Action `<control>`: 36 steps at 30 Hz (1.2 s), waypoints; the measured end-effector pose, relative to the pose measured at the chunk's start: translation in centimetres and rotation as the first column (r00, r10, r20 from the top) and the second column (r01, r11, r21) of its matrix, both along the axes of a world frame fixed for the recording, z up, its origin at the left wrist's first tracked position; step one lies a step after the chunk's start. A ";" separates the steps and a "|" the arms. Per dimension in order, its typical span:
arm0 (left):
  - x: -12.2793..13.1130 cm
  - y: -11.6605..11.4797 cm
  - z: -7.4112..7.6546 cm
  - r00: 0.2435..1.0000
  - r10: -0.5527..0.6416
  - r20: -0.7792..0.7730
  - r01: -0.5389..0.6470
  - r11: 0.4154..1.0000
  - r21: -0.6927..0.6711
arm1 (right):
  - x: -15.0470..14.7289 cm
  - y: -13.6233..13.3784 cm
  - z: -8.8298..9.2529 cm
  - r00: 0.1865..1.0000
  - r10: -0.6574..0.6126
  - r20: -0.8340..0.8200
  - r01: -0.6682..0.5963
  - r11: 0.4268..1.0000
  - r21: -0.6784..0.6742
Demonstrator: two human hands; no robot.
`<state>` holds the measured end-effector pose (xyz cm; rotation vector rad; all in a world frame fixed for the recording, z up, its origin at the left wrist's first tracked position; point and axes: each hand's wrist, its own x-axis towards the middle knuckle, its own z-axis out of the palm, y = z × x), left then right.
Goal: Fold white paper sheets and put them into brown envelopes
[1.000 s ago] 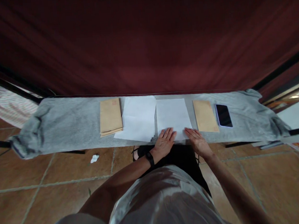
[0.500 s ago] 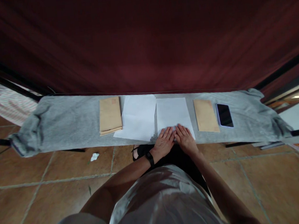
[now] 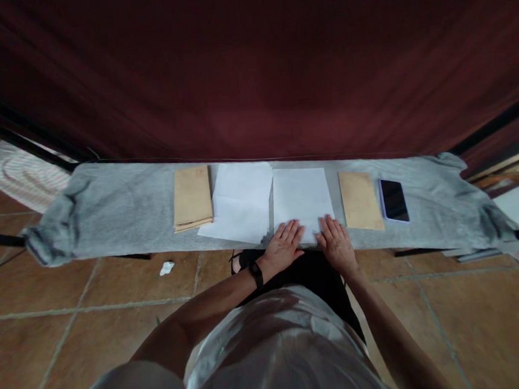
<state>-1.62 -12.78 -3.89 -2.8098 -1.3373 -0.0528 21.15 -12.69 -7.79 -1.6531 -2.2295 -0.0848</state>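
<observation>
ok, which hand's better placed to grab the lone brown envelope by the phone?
Right, probably: the right hand rests on the white sheet just beside that envelope; the left hand sits farther off.

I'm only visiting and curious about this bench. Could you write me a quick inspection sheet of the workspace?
Surface: long table covered with grey cloth, bunched at both ends.
Things in hand: white sheet, lying flat in the middle.
Clutter: white papers and envelope stack to its left; brown envelope and phone to its right.
Hands: left hand and right hand flat, palms down, on the sheet's near edge; black wristband on the left wrist.
Cables: nothing seen.
Surroundings: dark red curtain behind; tiled floor with a paper scrap.
</observation>
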 end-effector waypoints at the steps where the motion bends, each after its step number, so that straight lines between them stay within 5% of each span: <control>1: 0.0 0.0 0.0 1.000 0.003 0.003 -0.003 1.000 -0.002 | -0.1 0.0 -0.1 1.000 -0.001 -0.007 0.001 1.000 0.000; 14: 3.9 4.0 -0.3 0.992 0.006 0.127 -0.004 1.000 -0.016 | -0.3 -0.2 -0.2 0.999 -0.002 -0.048 0.002 1.000 0.010; 28: 1.8 5.9 -0.3 0.994 0.015 0.106 -0.013 1.000 -0.023 | -0.6 0.0 0.0 0.998 -0.031 -0.048 0.030 0.999 -0.015; 36: 3.1 9.5 -0.4 0.977 0.152 0.152 -0.142 0.987 -0.075 | -0.8 -0.1 0.4 0.998 -0.045 -0.041 0.043 0.999 -0.032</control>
